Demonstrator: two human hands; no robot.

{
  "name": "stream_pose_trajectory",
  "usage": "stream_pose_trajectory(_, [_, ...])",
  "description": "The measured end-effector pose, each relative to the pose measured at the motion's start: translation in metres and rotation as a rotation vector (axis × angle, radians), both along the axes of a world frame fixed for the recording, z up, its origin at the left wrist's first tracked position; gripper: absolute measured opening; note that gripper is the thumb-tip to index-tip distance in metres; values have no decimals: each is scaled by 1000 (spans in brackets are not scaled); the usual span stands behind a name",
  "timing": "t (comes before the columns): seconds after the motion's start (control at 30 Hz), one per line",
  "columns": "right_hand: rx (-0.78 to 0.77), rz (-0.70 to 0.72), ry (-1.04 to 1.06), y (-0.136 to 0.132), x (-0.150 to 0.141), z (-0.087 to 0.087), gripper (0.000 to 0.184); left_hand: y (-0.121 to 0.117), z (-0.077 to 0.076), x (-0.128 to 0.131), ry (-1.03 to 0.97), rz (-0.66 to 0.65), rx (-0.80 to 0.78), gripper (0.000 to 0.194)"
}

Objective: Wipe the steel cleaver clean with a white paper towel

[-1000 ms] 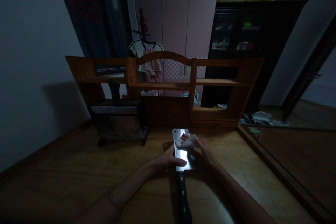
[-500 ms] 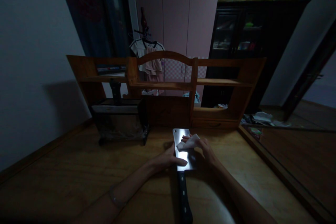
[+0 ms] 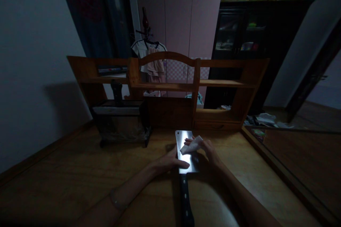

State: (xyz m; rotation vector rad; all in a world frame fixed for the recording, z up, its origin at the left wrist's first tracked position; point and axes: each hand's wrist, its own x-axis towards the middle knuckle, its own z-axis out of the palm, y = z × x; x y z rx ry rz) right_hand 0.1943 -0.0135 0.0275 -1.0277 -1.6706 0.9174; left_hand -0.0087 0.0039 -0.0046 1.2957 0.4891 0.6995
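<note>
A cleaver [image 3: 184,136] with a shiny broad blade and a black riveted handle is held over the wooden table, its handle toward me. My left hand [image 3: 170,160] grips the blade from the left, thumb lying across its lower face and the fingers hidden beneath. In my right hand [image 3: 209,149] is a white tissue [image 3: 194,145], pinched and pressed against the blade's upper face. Some fingertips of that hand show beyond the tissue.
At the left back stands a knife block [image 3: 121,124] with a black-handled knife [image 3: 116,90] in it. Behind it a wooden shelf unit [image 3: 167,87] runs along the back of the table [image 3: 80,177]. A raised wooden edge [image 3: 279,172] borders the right side.
The tissue in my right hand has shifted very slightly to the right and down on the blade. My left hand and the cleaver stay nearly in place.
</note>
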Motion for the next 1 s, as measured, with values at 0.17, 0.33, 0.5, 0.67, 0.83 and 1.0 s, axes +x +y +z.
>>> stream_pose_trajectory(0.17, [-46, 13, 70, 0, -1, 0, 49, 0, -3, 1, 4, 14, -24, 83])
stream_pose_trajectory(0.33, [1, 24, 15, 1, -1, -3, 46, 2, -7, 2, -17, 12, -20, 85])
stream_pose_trajectory(0.5, [60, 13, -34, 3, 2, -7, 50, 1, -3, 2, -10, 6, 13, 85])
stream_pose_trajectory(0.67, [-3, 51, 93, 11, 3, -15, 51, 1, -4, 1, 4, 6, 0, 83])
stream_pose_trajectory(0.83, [-93, 21, 271, 31, 5, -33, 56, 3, -9, 1, 21, 33, -16, 82])
stream_pose_trajectory(1.0, [-53, -510, 391, 45, 16, -43, 61, 1, -8, 0, 56, 57, -41, 79])
